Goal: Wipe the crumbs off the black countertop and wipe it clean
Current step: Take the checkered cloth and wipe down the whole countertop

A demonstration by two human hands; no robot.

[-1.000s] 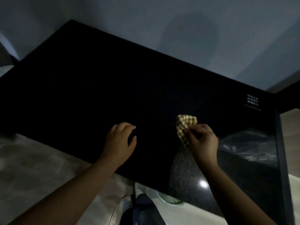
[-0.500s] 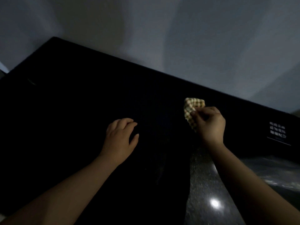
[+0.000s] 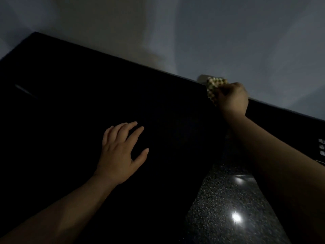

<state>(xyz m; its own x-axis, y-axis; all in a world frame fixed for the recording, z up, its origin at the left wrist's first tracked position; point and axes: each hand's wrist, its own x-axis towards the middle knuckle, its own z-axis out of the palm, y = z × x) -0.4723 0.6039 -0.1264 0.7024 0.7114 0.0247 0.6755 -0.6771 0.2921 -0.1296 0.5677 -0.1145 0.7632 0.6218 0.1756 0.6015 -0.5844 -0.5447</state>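
**Cloth at the back edge, other hand flat on the counter**

The black countertop (image 3: 70,120) fills most of what you're looking at. It's so dark that I can't make out any crumbs on it. The only spot where the surface shows is under your right forearm. The stone looks speckled there, and a bright light reflection (image 3: 236,217) sits just left of that arm.

The checked cloth (image 3: 213,87), yellowish and dark, is bunched up in your right hand (image 3: 233,99). Your fingers are curled round it in a proper grip, and the wad sticks out past your knuckles on the left and far side of the fist. That hand is at the counter's far edge where it meets the wall (image 3: 193,32), so the cloth sits right over that edge. I can't tell whether it's pressing on the stone.

Your left hand (image 3: 119,155) is well apart from the right one, nearer to you and off to the left. It's holding nothing. The fingers are spread and only slightly bent, the thumb is out to the side, and the palm faces down over the counter. It looks like it's resting there, but the black hides the actual contact.

Just beyond the cloth there's a small pale blurry thing (image 3: 202,78) against the wall, and I can't tell what it is. Past your right forearm, at the frame edge, there's some white print (image 3: 321,147) on the counter, too small to read.
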